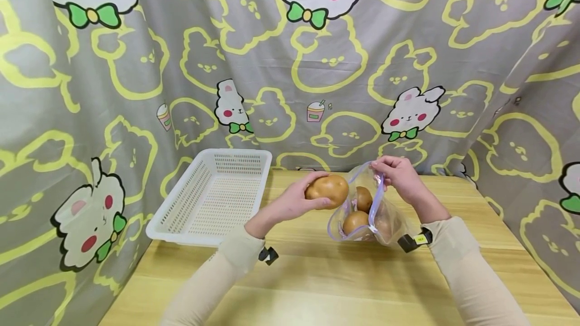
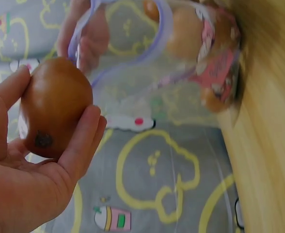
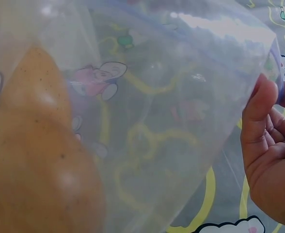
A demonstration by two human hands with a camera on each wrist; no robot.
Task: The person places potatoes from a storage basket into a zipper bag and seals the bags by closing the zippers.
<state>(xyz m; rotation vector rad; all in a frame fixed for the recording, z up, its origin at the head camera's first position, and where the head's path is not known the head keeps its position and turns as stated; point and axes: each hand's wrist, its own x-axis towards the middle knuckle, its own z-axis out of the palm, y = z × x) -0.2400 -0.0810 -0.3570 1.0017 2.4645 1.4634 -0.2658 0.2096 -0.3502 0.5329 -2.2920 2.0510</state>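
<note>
My left hand (image 1: 292, 200) grips a smooth brown potato (image 1: 330, 190), thumb and fingers around its sides. The left wrist view shows a dark spot on this potato (image 2: 55, 107). It is held just left of the mouth of a clear zip bag (image 1: 394, 215) with a purple-blue rim. With thumb and fingers, my right hand (image 1: 401, 177) pinches the bag's upper rim, and the mouth gapes toward the left. Several potatoes (image 1: 356, 223) lie inside the bag; in the right wrist view, two potatoes (image 3: 36, 170) show large through the film.
A white slotted plastic basket (image 1: 226, 205) stands on the left of the wooden table (image 1: 308, 275). Behind the table and along both sides hangs a grey curtain (image 1: 272, 64) with yellow outlines and cartoon rabbits.
</note>
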